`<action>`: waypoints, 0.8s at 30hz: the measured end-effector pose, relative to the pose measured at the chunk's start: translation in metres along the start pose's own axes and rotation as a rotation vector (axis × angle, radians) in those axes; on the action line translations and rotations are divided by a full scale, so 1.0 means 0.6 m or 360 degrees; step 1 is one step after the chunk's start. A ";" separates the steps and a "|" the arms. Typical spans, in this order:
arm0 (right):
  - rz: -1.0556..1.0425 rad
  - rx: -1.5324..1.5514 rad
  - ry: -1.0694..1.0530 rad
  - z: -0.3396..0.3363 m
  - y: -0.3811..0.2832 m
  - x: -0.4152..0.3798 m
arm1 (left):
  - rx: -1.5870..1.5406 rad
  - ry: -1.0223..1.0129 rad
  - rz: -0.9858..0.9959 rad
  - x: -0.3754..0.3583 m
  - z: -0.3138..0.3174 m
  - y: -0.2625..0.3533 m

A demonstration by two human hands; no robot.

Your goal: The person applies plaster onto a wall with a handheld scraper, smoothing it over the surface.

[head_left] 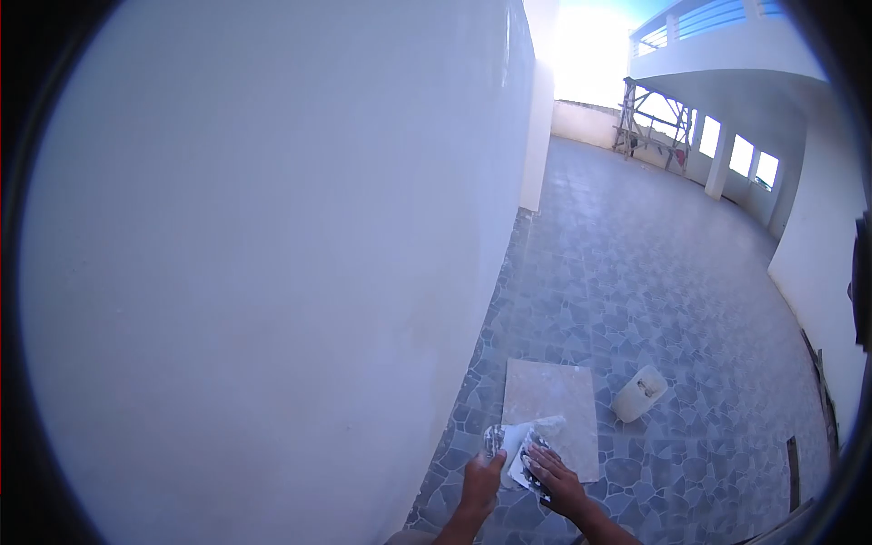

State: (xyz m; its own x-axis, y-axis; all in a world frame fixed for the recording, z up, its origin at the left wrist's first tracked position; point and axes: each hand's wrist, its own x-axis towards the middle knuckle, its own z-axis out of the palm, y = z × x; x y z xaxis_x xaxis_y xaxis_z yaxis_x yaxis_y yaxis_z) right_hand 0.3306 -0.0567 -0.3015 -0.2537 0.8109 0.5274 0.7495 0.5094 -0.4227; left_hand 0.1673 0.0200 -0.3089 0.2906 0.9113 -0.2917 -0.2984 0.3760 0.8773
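My left hand (484, 479) is closed around the handle of a trowel (518, 436), whose flat blade is smeared with white plaster and points to the right. My right hand (556, 477) has its fingers laid together over a putty knife (521, 470) with a white-coated blade and dark, plaster-spotted handle. The two blades meet or overlap in front of me. Beneath both tools a pale square board (549, 391) lies on the floor, partly covered by my hands.
A tall white wall (272, 254) rises close on my left. Right of the board stands a cut plastic jug (641, 393) on the stone-patterned tile floor (636, 300). Wooden scaffolding (652, 123) stands far back, near white pillars. A dark strip (793, 472) lies at lower right.
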 end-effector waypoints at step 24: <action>0.0116 -0.0007 0.0201 0.003 -0.009 -0.033 | 0.0568 0.0260 0.0559 -0.041 0.022 0.018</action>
State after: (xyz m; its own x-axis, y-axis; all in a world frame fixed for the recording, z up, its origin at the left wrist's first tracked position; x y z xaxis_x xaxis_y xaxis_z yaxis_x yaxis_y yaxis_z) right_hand 0.3305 -0.0748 -0.3107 -0.1198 0.8026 0.5844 0.7659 0.4493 -0.4600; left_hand 0.1689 -0.0008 -0.2874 0.0748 0.9971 0.0129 -0.0157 -0.0118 0.9998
